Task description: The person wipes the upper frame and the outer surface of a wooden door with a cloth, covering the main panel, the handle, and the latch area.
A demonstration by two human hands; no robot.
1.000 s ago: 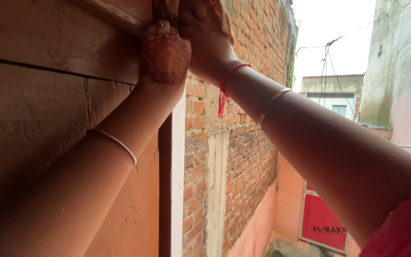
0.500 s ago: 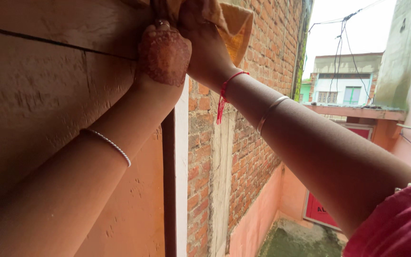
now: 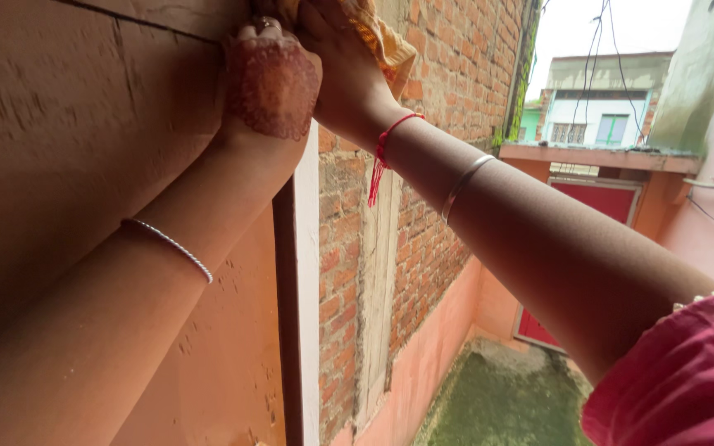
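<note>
Reaching up together, the left hand (image 3: 270, 87) presses the orange wall (image 3: 84, 149) while the right hand (image 3: 345, 70) grips a yellow cloth (image 3: 386, 45) beside the brick wall (image 3: 431, 239).

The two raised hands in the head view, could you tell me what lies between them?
Nothing: the left hand and right hand press together; the orange cloth hangs beyond the right.

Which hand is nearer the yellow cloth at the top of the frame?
Right. The right hand touches the yellow cloth, which hangs past its fingers and appears gripped. The left hand, patterned with henna, presses the wooden panel just beside it.
</note>
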